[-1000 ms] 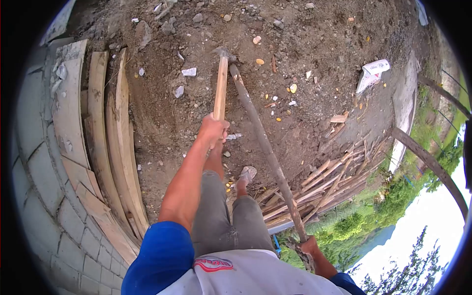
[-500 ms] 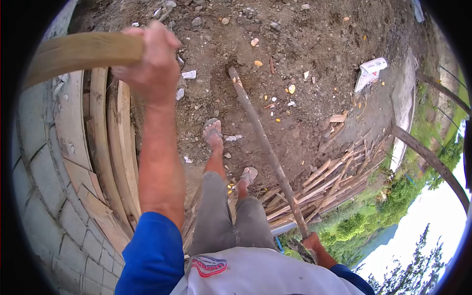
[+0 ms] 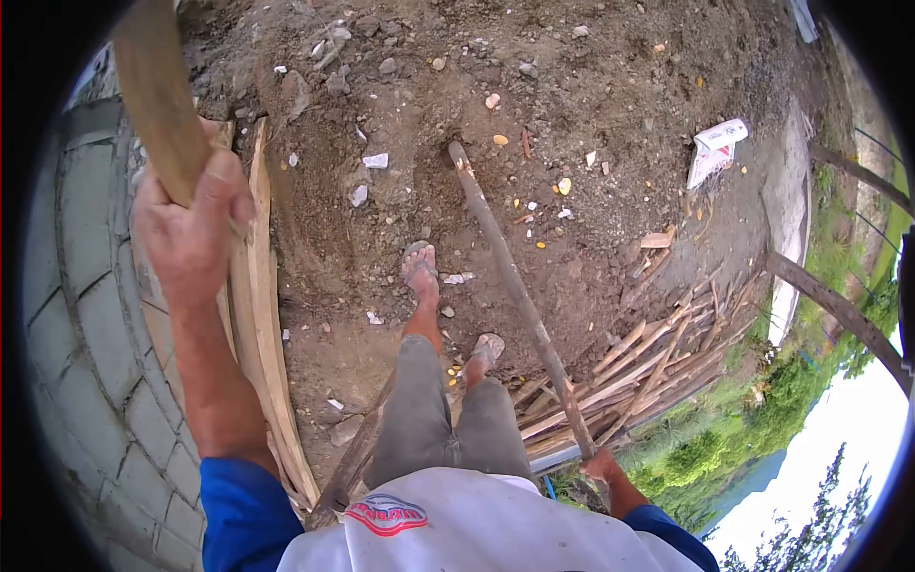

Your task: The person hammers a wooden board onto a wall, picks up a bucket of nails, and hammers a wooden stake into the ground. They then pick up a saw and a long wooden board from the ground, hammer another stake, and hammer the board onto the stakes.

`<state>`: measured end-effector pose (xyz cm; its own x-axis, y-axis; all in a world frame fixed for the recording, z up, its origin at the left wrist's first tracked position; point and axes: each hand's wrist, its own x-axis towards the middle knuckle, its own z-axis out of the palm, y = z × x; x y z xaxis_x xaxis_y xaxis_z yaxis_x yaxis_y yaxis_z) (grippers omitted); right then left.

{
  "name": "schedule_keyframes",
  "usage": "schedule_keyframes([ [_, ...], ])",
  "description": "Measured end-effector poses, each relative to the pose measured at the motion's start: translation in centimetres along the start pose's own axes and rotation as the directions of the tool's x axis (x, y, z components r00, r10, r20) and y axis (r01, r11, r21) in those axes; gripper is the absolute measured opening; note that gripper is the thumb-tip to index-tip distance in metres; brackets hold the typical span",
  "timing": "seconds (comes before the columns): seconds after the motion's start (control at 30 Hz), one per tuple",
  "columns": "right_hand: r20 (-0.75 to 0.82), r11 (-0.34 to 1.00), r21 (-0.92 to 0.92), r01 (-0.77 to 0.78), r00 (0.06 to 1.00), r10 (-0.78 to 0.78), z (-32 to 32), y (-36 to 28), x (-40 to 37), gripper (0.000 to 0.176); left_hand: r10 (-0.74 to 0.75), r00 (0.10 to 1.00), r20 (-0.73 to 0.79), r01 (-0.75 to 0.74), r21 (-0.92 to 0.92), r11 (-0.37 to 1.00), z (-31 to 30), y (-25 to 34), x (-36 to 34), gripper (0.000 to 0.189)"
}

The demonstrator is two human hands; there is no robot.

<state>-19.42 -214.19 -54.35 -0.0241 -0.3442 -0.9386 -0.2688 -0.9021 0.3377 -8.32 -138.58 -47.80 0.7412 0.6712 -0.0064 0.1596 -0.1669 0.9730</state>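
At the upper left my left hand (image 3: 195, 229) is closed round the lower end of a flat wooden board (image 3: 160, 95), which rises to the top edge of the view. Near the bottom right, my right hand (image 3: 602, 467) grips the near end of a long, thin wooden pole (image 3: 519, 296). The pole slants away across the dirt, its far end resting in a dark hollow in the soil. My two feet, in sandals, stand left of the pole.
Long planks (image 3: 262, 315) lie at the left beside a block wall (image 3: 105, 315). A pile of sticks (image 3: 648, 372) lies at the right, with a white bag (image 3: 715, 153) beyond it. Stones (image 3: 376, 161) dot the dirt. Dark curved posts (image 3: 839, 310) stand at the far right.
My left hand has moved left and down, and the board has swung from nearly level to steeply upright. My right hand still grips the pole, which has barely shifted.
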Motion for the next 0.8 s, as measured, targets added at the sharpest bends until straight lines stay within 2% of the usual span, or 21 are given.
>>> schedule_keyframes([
  [0.03,-0.033,0.999,-0.032,0.006,0.999,-0.007,-0.1,-0.3,0.4,0.023,0.077,0.997,0.015,-0.073,-0.195,0.978,-1.8,1.9,3.3,0.031],
  [0.1,-0.042,0.999,-0.049,-0.014,0.999,0.011,-0.1,-0.3,0.6,0.024,0.299,0.954,0.027,-0.284,-0.241,0.928,-3.9,0.8,11.7,0.028],
  [0.13,-0.025,0.999,-0.027,-0.032,0.999,0.031,0.1,-0.4,0.7,0.024,0.423,0.906,-0.032,-0.417,-0.247,0.875,-3.0,-1.0,14.4,0.028],
  [0.17,-0.012,0.999,-0.006,-0.050,0.999,0.050,0.0,-0.4,1.0,0.025,0.402,0.915,-0.038,-0.390,0.168,0.905,-0.6,-5.7,14.9,0.024],
  [0.2,0.017,0.991,-0.116,0.063,0.998,-0.061,0.3,1.0,1.6,0.026,0.285,0.948,-0.142,-0.238,0.279,0.930,3.8,-10.9,12.0,0.024],
  [0.23,0.053,0.958,-0.218,0.184,0.983,-0.177,1.0,3.2,3.1,0.027,0.045,0.977,-0.209,-0.001,0.205,0.979,9.2,-16.6,6.0,0.023],
  [0.27,-0.014,0.986,-0.143,0.084,0.996,-0.086,1.2,3.3,3.4,0.029,-0.240,0.955,-0.172,0.270,0.175,0.947,14.0,-22.5,-1.0,0.023],
  [0.3,-0.080,0.998,-0.054,-0.010,0.997,0.005,1.4,3.2,3.6,0.032,-0.527,0.849,-0.039,0.520,0.232,0.822,17.4,-27.3,-7.8,0.023],
  [0.33,-0.111,0.999,-0.043,-0.022,0.994,0.017,1.4,3.1,3.7,0.033,-0.739,0.663,0.115,0.675,0.334,0.658,19.0,-29.9,-12.2,0.022],
  [0.37,-0.122,0.998,-0.038,-0.049,0.992,0.044,2.1,4.1,2.6,0.033,-0.839,0.502,0.210,0.755,0.366,0.544,19.6,-29.9,-13.9,0.022],
  [0.4,-0.146,0.997,-0.041,-0.061,0.988,0.055,1.5,4.4,2.1,0.034,-0.865,0.434,0.250,0.810,0.311,0.497,19.2,-28.5,-13.5,0.022],
  [0.47,-0.038,0.992,-0.031,-0.120,0.992,0.119,2.4,4.0,0.4,0.023,-0.857,0.429,0.286,0.869,0.128,0.478,16.4,-24.1,-11.1,0.023],
  [0.5,-0.001,0.990,-0.045,-0.134,0.991,0.134,0.9,2.3,-0.2,0.018,-0.822,0.498,0.275,0.852,0.022,0.523,13.9,-21.4,-9.4,0.024],
  [0.53,0.030,0.990,-0.053,-0.134,0.990,0.136,-0.3,0.7,0.2,0.015,-0.768,0.591,0.247,0.801,-0.067,0.595,11.0,-18.4,-7.8,0.024],
  [0.6,0.088,0.995,-0.098,0.001,0.996,0.008,-0.4,1.5,1.3,0.019,-0.529,0.834,0.157,0.552,-0.236,0.800,5.6,-12.5,-4.8,0.026],
  [0.63,0.121,0.991,-0.116,0.063,0.991,-0.049,-0.1,2.3,1.5,0.021,-0.358,0.929,0.091,0.369,-0.239,0.898,3.7,-8.7,-3.1,0.027],
  [0.67,0.102,1.000,-0.027,0.002,0.995,0.000,0.1,2.4,1.4,0.019,-0.143,0.988,0.063,0.156,-0.341,0.927,1.6,-6.6,-0.8,0.026],
  [0.7,0.086,0.996,0.061,-0.060,0.995,0.055,-0.3,1.4,0.7,0.018,0.027,0.995,-0.097,-0.061,-0.366,0.929,1.0,-3.0,1.9,0.022],
  [0.73,0.073,0.981,0.147,-0.122,0.991,0.112,-0.6,0.7,0.2,0.018,0.286,0.957,-0.055,-0.278,-0.460,0.843,-0.5,-0.6,5.4,0.016],
  [0.77,0.068,0.984,0.132,-0.118,0.992,0.110,-0.5,1.2,0.4,0.019,0.234,0.864,-0.445,-0.385,-0.287,0.877,-0.1,1.9,8.7,0.016],
  [0.8,0.064,0.986,0.120,-0.115,0.992,0.108,-0.2,1.8,1.0,0.019,0.359,0.842,-0.402,-0.411,-0.049,0.910,1.1,0.1,9.4,0.018],
])
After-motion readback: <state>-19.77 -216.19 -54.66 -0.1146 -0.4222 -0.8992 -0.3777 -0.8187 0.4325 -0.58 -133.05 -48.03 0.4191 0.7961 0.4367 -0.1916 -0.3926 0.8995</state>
